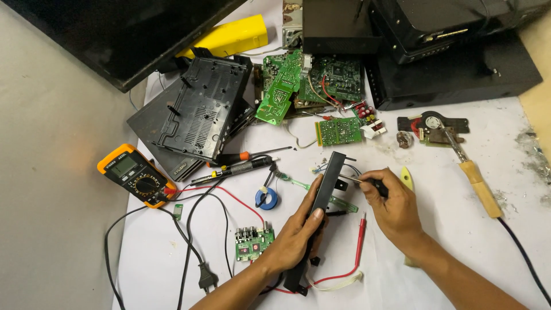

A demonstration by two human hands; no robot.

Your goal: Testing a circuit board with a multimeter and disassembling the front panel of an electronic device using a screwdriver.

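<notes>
The left hand clasps a long black panel upright over the desk while the right hand, pinching a screwdriver, pokes its side; a slip could gouge fingers.

Left hand is wrapped around a long black plastic panel, holding it up on edge, while the right hand pokes a screwdriver at its upper part, all near the front edge of the white sheet covering the surface. Multimeter sits at the sheet's left edge, a soldering iron lies toward the right edge, and green circuit boards are piled by the back edge next to a black casing.
</notes>
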